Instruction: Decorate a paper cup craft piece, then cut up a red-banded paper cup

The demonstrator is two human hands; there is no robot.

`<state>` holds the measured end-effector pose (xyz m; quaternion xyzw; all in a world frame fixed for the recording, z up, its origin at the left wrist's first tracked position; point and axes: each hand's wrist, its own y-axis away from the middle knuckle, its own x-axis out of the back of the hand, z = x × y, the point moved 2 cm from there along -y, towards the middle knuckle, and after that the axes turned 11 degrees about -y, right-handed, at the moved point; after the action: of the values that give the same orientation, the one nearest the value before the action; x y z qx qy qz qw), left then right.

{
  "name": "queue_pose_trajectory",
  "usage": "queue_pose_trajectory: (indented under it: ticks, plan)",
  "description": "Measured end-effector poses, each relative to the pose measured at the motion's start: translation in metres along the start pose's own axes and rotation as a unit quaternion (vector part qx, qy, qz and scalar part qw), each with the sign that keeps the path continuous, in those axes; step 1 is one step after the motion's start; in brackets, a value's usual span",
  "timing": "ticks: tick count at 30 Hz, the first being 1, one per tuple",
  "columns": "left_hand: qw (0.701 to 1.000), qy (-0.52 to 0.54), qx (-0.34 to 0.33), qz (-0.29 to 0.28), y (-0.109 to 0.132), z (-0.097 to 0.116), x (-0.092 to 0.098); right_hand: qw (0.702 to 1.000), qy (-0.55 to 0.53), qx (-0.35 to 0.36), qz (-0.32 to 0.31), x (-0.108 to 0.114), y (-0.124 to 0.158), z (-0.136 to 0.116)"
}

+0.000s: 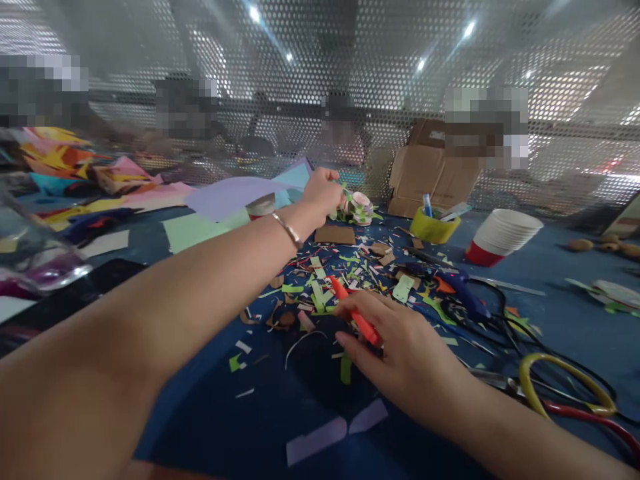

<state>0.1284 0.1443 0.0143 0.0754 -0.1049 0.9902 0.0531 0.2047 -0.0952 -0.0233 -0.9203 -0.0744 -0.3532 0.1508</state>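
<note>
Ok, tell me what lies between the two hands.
Head view: paper scraps litter the table between the left hand and the right hand, which holds an orange tool; a brown card lies near the left hand.

Dim, soft indoor light from glaring ceiling lamps, wide-angle bend at edges, blurred foreground.

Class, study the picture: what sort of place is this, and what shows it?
Probably a craft workspace: paper scraps litter the blue table, coloured paper sheets lie behind, and the right hand holds an orange tool.
</note>
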Motion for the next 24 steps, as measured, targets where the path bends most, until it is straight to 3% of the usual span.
queue_pose_trajectory:
  ticks: [7, 10, 14, 17, 19, 20, 24]
  plan:
    - [0.999, -0.028, 0.027, 0.001, 0.099, 0.001, 0.051, 1.0, 0.015, 0.017, -0.014, -0.005, 0.001, -0.001]
    - [0.999, -0.027, 0.021, 0.005, 0.127, 0.007, 0.064, 0.999, 0.033, 0.014, -0.004, -0.003, 0.001, 0.0]
    - [0.994, -0.079, -0.067, 0.021, 0.132, 0.012, 0.086, 0.998, 0.059, 0.003, 0.015, 0.002, 0.001, 0.0]
    - [0.967, -0.17, -0.189, 0.02, 0.124, 0.011, 0.107, 0.997, 0.076, 0.002, 0.032, 0.005, 0.001, 0.0]
    - [0.942, -0.245, -0.227, 0.021, 0.122, 0.008, 0.12, 0.996, 0.084, 0.008, 0.038, 0.007, 0.001, 0.0]
    - [0.931, -0.281, -0.232, 0.009, 0.123, 0.008, 0.125, 0.995, 0.089, 0.011, 0.04, 0.008, 0.0, 0.001]
    - [0.866, -0.388, -0.218, -0.226, 0.145, 0.012, 0.119, 0.993, 0.107, 0.006, 0.05, 0.012, 0.0, 0.003]
